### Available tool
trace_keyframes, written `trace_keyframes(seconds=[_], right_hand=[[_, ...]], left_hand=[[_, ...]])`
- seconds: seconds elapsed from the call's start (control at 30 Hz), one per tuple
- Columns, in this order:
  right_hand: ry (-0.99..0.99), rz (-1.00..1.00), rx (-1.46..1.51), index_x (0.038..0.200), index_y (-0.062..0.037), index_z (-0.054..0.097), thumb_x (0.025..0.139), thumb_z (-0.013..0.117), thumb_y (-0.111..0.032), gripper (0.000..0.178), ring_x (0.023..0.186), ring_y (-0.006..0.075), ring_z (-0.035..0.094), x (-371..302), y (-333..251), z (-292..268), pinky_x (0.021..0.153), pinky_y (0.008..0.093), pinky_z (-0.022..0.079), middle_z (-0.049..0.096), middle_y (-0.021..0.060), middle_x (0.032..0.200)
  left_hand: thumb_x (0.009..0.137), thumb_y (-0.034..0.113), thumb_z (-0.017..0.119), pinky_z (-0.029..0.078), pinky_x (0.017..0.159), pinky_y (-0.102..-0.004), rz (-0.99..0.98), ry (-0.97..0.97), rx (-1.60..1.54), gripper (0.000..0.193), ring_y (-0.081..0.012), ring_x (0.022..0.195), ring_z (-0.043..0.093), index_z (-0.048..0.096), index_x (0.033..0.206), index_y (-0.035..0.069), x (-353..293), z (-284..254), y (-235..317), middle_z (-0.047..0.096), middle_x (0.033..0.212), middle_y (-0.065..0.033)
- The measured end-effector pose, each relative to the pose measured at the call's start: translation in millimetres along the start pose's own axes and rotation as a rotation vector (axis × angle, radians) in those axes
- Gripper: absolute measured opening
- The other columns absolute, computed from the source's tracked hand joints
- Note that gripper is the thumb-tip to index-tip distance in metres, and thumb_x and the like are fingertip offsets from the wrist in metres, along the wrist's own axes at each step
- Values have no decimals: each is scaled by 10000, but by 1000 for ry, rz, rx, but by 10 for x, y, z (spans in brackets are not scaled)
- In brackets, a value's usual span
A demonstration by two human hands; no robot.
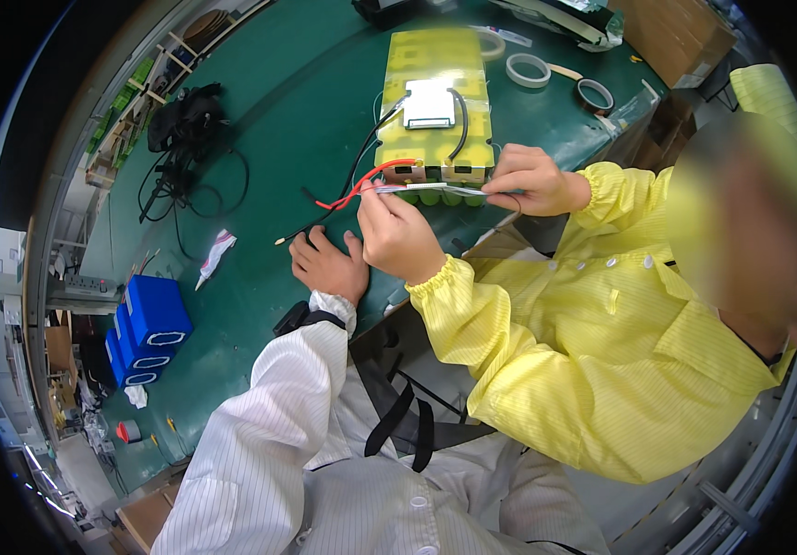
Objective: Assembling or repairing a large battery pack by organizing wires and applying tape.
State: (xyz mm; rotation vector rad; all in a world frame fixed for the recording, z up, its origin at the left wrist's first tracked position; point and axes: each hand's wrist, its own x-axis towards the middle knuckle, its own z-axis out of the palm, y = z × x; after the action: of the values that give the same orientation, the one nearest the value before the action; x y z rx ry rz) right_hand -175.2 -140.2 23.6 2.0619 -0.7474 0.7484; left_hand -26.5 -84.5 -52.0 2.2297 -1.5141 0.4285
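My left hand (329,265), at the end of a white striped sleeve, rests palm down on the green table with its fingers apart and holds nothing. Just beyond its fingertips lies the end of a black wire (298,234). A yellow-wrapped battery pack (435,60) stands farther off, with a white circuit module (429,102) on top and red wires (384,166) at its near end. A co-worker in a yellow smock pinches a thin bundle of pale wires (426,187) there; their left hand (398,236) is right beside mine. My right hand is out of view.
Blue battery packs (158,310) stand at the left, near a white tube (216,257) and a heap of black cables (185,120). Tape rolls (528,70) lie at the back right by a cardboard box (680,37). The co-worker's arms (546,342) fill the right side.
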Motion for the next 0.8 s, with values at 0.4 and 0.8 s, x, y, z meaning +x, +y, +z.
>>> trace_keyframes(seconds=[0.4, 0.8], right_hand=[[-268, 133, -257, 978, 1, 734, 848, 675, -129, 193, 760, 135, 634, 258, -71, -174, 713, 267, 491, 685, 19, 813], [-314, 69, -450, 1018, -6, 745, 895, 748, -275, 296, 644, 76, 601, 126, -201, -173, 687, 216, 434, 642, -17, 694]], left_hand=[[808, 436, 689, 307, 1040, -493, 13, -2, 80, 619, -355, 1314, 407, 489, 1285, 97, -10, 49, -92, 466, 1347, -171], [739, 453, 747, 313, 1036, -498, 33, -11, 70, 725, -373, 1319, 399, 459, 1302, 97, -16, 66, -109, 457, 1348, -183]])
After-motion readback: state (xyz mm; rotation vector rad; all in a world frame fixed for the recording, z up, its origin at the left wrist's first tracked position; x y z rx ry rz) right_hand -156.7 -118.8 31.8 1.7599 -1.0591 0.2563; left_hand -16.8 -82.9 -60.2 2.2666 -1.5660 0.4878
